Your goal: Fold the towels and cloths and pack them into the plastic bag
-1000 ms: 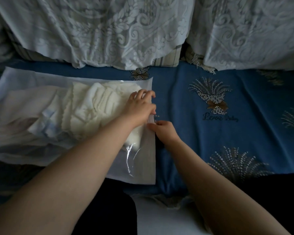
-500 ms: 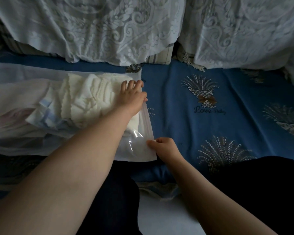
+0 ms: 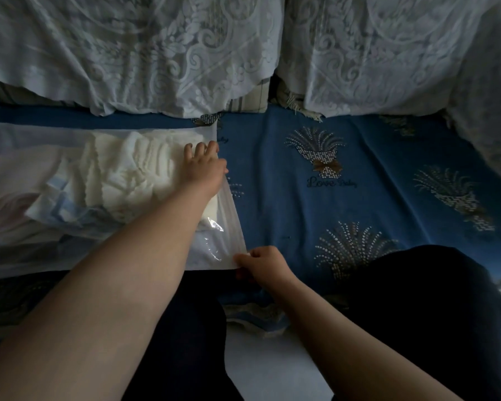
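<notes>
While a person looks down from a head-worn camera, both bare forearms reach forward over a blue bedspread (image 3: 287,215) patterned with pale dotted bouquets and the stitched words "Love Baby". On the left of the scene a clear plastic bag (image 3: 229,227) lies flat on the bedspread, its open edge running along its right side from far to near. Inside it sits a stack of folded white towels and cloths (image 3: 133,172), with a pale blue cloth (image 3: 58,204) showing at the near left of the stack; further left the contents are too hazy behind the plastic to make out.

The left hand (image 3: 204,166) rests palm down on top of the bag near its far right corner, fingers straight and lightly spread, pressing the plastic onto the folded stack rather than grasping anything. The right hand (image 3: 262,264) is at the bag's near right corner, thumb and fingers curled and pinching the edge of the plastic there.

Along the far side of the scene, white lace fabric (image 3: 145,53) drapes over what seem to be cushions, hanging down to the bedspread. At the near edge, dark clothing (image 3: 417,314) covers the person's legs, with a patch of pale floor (image 3: 266,369) visible between them.
</notes>
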Demonstrator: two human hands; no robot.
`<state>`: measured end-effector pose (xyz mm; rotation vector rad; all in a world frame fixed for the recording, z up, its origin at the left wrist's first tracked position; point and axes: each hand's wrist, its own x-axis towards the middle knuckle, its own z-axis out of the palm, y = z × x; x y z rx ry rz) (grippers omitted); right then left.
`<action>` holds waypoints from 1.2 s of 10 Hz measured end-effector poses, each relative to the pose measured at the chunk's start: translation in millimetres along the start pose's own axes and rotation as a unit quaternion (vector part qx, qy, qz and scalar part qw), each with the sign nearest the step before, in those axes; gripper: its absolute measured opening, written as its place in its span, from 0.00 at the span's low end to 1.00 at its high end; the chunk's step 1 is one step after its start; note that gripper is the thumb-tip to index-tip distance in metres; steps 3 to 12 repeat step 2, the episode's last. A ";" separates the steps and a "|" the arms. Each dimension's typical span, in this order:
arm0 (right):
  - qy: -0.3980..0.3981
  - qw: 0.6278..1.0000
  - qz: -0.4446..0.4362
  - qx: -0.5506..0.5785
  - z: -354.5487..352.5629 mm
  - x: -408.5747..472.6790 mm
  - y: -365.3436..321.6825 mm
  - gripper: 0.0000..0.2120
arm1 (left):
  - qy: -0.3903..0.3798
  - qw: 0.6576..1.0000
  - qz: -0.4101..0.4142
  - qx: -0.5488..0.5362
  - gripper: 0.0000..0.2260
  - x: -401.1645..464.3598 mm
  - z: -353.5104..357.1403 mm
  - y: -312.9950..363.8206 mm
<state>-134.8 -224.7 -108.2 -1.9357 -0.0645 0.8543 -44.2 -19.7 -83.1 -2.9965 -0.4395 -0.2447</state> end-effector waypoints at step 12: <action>-0.048 0.998 -0.009 -0.029 -17.0 -16.1 -11.9 0.17 | -0.054 0.989 0.021 -0.137 0.14 -12.9 -26.2 -1.6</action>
